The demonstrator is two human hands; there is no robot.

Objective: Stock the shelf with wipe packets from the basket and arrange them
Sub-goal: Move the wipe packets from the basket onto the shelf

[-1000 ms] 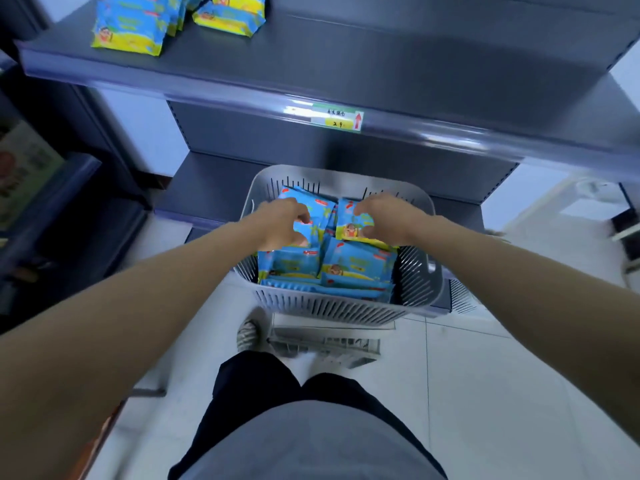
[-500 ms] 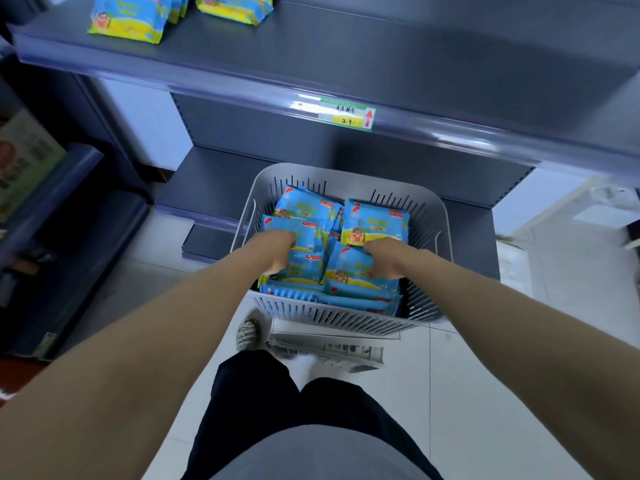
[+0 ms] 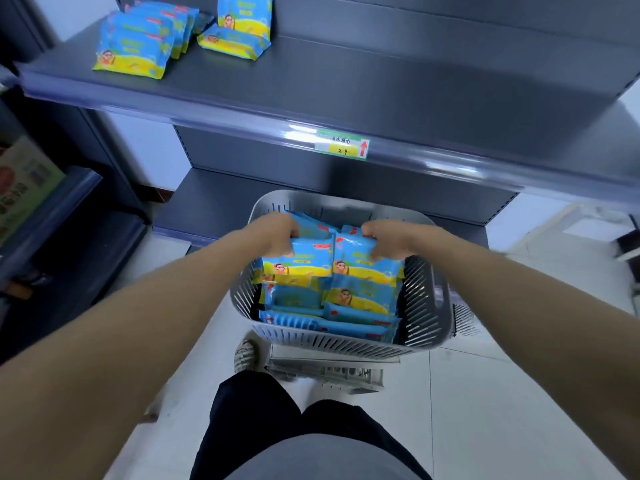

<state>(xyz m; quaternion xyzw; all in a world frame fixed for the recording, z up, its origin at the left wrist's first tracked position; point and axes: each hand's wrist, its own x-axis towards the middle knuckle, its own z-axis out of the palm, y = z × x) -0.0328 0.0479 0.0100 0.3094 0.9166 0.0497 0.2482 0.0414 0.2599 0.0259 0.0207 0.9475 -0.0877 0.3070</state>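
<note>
Gripping a wipe packet each by its top edge, the left hand (image 3: 277, 235) and the right hand (image 3: 388, 239) are curling fingers over the back and thumbs onto the front. The left packet (image 3: 298, 263) and the right packet (image 3: 365, 265) are hanging face-out, with their inner edges touching. Holding them by the upper seam is probably keeping the printed fronts upright, ready to be stood on the shelf the same way. Both are hanging just over the spare packets (image 3: 349, 299) lying stacked in the grey basket (image 3: 424, 306), which is sitting raised off the floor before the lower shelving. Higher up, the shelf (image 3: 346, 77) is carrying a leaning row of stocked packets (image 3: 138, 46) at its left end. A further pair (image 3: 239, 32) is sitting beside them, one standing and one lying flat. The bare stretch to their right, above the price tag (image 3: 343, 146), is likely waiting for these two.
</note>
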